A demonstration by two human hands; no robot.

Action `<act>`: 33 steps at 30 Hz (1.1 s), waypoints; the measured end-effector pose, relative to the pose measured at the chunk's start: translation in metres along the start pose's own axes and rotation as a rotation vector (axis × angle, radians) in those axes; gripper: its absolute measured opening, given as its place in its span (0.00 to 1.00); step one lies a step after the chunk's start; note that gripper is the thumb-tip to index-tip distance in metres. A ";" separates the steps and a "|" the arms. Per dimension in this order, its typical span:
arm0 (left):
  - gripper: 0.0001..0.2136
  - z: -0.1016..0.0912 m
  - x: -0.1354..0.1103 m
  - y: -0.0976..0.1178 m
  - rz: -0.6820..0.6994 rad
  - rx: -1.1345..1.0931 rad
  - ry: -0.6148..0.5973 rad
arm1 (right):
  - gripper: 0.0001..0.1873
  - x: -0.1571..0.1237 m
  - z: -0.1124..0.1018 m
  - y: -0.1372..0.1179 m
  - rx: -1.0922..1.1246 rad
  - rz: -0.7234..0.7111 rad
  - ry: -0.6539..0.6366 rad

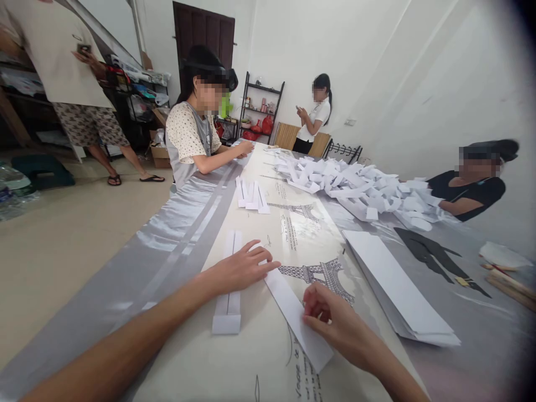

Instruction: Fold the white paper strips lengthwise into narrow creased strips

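A white paper strip lies slantwise between the two hands, on a cream cover printed with towers and lettering. Just left of it, a folded paper runs beneath the left wrist, which hides its middle. To the right of the right hand, near it, rests a stack of long white sheets. Beyond the left hand stand a few folded pieces; past the stack, well apart from both hands, spreads a heap of white papers. Farther off, ahead of the left hand, a person in a spotted-sleeved top sits at the table edge, and another in a dark top is beyond the heap. The left hand has its fingers extended and slightly apart, fingertips over the strip's far end. The right hand curls its fingers toward the thumb at the strip's right edge; whether they pinch the paper, I cannot tell.
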State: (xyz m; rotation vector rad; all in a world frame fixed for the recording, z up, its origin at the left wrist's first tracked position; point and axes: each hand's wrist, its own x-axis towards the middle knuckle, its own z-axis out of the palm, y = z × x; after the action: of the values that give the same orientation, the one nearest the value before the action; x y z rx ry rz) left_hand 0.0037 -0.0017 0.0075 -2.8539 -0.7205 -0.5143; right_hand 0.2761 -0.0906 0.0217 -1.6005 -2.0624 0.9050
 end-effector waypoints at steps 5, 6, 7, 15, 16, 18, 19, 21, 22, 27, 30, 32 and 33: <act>0.15 0.003 -0.005 -0.005 -0.015 -0.084 0.010 | 0.05 0.012 0.007 -0.001 -0.194 -0.083 0.135; 0.17 0.004 -0.006 -0.004 -0.014 -0.110 -0.003 | 0.04 0.013 0.011 -0.003 -0.226 -0.083 0.144; 0.19 0.004 -0.007 -0.002 -0.013 -0.129 -0.024 | 0.05 0.014 0.016 -0.005 -0.248 -0.082 0.157; 0.21 -0.010 -0.003 0.000 0.034 -0.061 0.041 | 0.04 0.025 0.005 -0.019 -0.066 -0.100 0.092; 0.20 -0.016 -0.003 -0.004 0.041 -0.040 0.065 | 0.04 0.026 -0.005 -0.020 -0.038 -0.136 0.061; 0.18 -0.029 -0.006 -0.014 0.053 -0.032 0.078 | 0.07 0.029 -0.027 -0.019 -0.008 -0.191 -0.020; 0.17 -0.037 -0.009 -0.019 0.053 -0.058 0.077 | 0.10 0.030 -0.038 -0.017 0.005 -0.207 -0.075; 0.16 -0.051 -0.015 -0.029 -0.008 -0.152 0.086 | 0.13 0.034 -0.059 -0.006 0.022 -0.194 -0.105; 0.15 -0.056 -0.017 -0.032 -0.051 -0.222 0.093 | 0.13 0.036 -0.067 0.001 0.030 -0.182 -0.067; 0.15 -0.067 -0.021 -0.034 -0.251 -0.623 0.031 | 0.14 0.059 -0.089 0.039 0.200 -0.146 0.130; 0.17 -0.065 -0.019 -0.031 -0.352 -0.836 -0.098 | 0.17 0.077 -0.093 0.054 0.351 -0.098 0.280; 0.18 -0.063 -0.019 -0.030 -0.383 -0.907 -0.173 | 0.20 0.088 -0.097 0.060 0.408 -0.062 0.230; 0.18 -0.062 -0.019 -0.030 -0.396 -0.931 -0.201 | 0.20 0.092 -0.100 0.062 0.411 -0.049 0.176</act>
State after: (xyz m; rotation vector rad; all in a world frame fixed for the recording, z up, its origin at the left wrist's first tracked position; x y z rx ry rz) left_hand -0.0450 0.0020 0.0601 -3.6531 -1.4054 -0.7864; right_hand 0.3581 0.0323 0.0430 -1.3500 -1.6586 1.0481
